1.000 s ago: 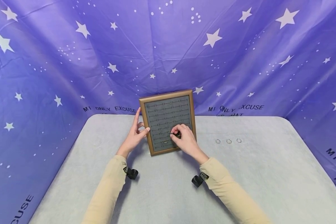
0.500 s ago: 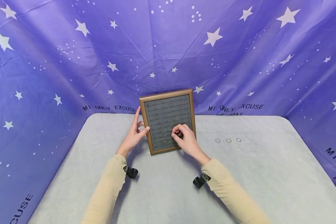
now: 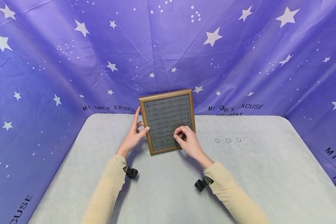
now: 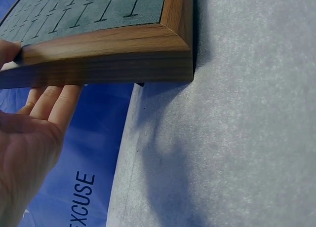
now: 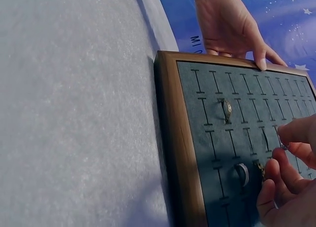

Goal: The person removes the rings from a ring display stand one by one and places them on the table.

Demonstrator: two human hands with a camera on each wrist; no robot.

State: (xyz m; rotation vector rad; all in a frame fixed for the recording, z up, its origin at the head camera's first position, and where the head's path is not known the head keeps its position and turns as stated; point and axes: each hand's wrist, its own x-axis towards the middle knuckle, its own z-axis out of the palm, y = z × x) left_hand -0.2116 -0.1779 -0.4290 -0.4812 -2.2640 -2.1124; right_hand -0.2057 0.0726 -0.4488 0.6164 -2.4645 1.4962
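Right hand (image 3: 188, 141): thumb and fingertips pinched on a small ring (image 5: 285, 147), at the lower right of the ring display (image 3: 168, 113).
Left hand (image 3: 133, 133): clamped on the display's left rim, thumb in front, fingers behind.
Display edges: wooden, tilted back between the hands; lower edge on the tabletop (image 3: 162, 189).
Slots: gold-coloured ring (image 5: 227, 110) left of the right fingertips; silver-coloured ring (image 5: 244, 173) and second gold-coloured ring (image 5: 260, 170) just below them.
Open room: tabletop nearer the person than both hands; also rightward, to three loose rings (image 3: 228, 142).
Beyond the hands: table's far edge, star-printed curtain (image 3: 168, 46).
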